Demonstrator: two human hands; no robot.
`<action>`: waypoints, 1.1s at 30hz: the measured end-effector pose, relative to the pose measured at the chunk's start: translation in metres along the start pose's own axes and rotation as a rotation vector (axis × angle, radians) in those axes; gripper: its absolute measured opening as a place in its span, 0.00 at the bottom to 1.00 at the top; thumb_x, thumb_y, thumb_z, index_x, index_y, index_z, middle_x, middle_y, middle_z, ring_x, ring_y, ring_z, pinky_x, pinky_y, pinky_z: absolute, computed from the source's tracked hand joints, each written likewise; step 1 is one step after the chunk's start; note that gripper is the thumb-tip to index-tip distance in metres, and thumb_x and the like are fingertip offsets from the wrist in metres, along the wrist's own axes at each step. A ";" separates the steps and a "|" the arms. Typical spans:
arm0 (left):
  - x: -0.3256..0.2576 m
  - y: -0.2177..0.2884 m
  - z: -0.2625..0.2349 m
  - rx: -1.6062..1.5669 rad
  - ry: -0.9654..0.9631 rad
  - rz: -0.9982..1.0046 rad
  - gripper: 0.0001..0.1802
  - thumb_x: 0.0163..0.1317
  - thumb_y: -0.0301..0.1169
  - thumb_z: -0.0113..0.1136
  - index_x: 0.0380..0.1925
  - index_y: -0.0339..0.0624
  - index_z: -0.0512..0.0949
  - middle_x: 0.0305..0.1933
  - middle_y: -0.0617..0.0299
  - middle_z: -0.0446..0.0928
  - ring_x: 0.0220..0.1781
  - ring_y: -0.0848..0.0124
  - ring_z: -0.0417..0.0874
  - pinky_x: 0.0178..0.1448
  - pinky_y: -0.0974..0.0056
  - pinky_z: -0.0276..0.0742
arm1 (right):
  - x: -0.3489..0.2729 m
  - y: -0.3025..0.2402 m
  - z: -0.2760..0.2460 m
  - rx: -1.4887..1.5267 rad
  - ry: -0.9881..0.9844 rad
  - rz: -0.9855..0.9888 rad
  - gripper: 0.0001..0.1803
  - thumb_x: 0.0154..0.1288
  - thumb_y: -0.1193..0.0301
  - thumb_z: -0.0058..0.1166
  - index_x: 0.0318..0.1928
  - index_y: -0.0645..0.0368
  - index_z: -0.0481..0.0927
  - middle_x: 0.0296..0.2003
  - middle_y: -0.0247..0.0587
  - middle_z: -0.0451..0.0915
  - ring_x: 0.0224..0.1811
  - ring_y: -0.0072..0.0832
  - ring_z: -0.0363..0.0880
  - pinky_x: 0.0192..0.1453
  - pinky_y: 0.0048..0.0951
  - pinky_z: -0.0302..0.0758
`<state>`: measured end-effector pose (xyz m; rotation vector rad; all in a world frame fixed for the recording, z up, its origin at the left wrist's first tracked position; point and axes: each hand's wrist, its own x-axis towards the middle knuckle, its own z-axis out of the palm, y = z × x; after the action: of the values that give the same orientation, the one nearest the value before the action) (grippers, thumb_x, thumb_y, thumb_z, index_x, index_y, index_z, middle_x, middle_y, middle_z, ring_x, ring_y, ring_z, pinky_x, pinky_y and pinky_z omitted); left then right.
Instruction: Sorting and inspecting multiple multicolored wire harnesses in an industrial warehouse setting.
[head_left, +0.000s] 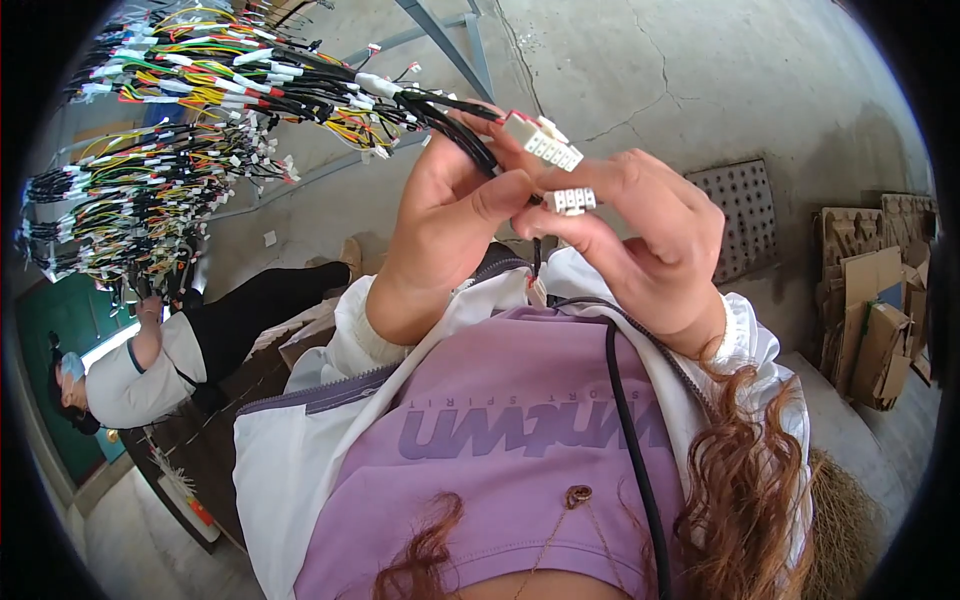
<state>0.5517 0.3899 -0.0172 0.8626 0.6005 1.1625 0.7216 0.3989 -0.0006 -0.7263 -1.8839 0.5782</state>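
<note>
Black sheathed cables (462, 135) run from a thick bundle at the upper left into my left hand (440, 220). Its fingers and thumb are closed round them. A white multi-pin connector (545, 142) sticks out above, beside my left fingertips. My right hand (655, 235) pinches a smaller white connector (572, 201) between thumb and index finger, just below the first one. A thin dark wire hangs under my fingers, with a small white and red end (536, 291). Part of the cables is hidden behind my left hand.
Large wire harness bundles (230, 75) with coloured leads hang at the upper left, and more (140, 195) below them. A co-worker (160, 370) stands at the left, one hand at the lower bundles. Flattened cardboard (870, 320) leans at the right, near a perforated plate (738, 218).
</note>
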 end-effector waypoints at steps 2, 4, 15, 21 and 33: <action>-0.002 0.001 0.010 -0.047 0.200 -0.028 0.12 0.57 0.23 0.52 0.40 0.38 0.64 0.31 0.59 0.71 0.29 0.73 0.72 0.33 0.69 0.68 | 0.001 0.002 0.001 0.072 -0.039 0.016 0.11 0.53 0.72 0.57 0.35 0.68 0.75 0.27 0.41 0.78 0.24 0.25 0.74 0.28 0.20 0.68; 0.000 0.005 0.008 -0.061 0.077 -0.023 0.10 0.58 0.24 0.52 0.38 0.39 0.64 0.27 0.59 0.71 0.24 0.74 0.70 0.29 0.69 0.65 | -0.003 0.000 -0.001 0.346 -0.065 0.217 0.10 0.58 0.71 0.53 0.35 0.68 0.74 0.28 0.40 0.77 0.25 0.24 0.74 0.30 0.20 0.69; -0.002 0.013 0.020 -0.090 0.077 -0.063 0.07 0.58 0.24 0.50 0.35 0.40 0.64 0.14 0.64 0.65 0.14 0.74 0.65 0.22 0.68 0.62 | -0.012 0.000 0.004 1.119 -0.136 0.734 0.24 0.71 0.58 0.25 0.26 0.62 0.68 0.15 0.36 0.68 0.15 0.19 0.63 0.23 0.18 0.62; -0.006 0.011 0.020 -0.064 0.076 -0.065 0.07 0.59 0.25 0.50 0.35 0.41 0.64 0.14 0.64 0.66 0.14 0.74 0.66 0.22 0.68 0.62 | -0.016 0.005 0.006 1.623 -0.187 0.868 0.24 0.69 0.57 0.32 0.28 0.63 0.73 0.12 0.37 0.70 0.09 0.20 0.62 0.14 0.19 0.60; -0.004 0.008 0.018 -0.066 0.146 -0.100 0.07 0.59 0.26 0.50 0.35 0.41 0.64 0.15 0.64 0.66 0.15 0.75 0.66 0.22 0.69 0.63 | -0.003 -0.013 -0.004 1.280 -0.150 1.001 0.26 0.70 0.60 0.27 0.28 0.65 0.74 0.11 0.40 0.71 0.08 0.22 0.65 0.15 0.18 0.64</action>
<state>0.5605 0.3820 -0.0002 0.6879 0.7124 1.1545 0.7231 0.3876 0.0073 -0.6542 -0.7652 2.2002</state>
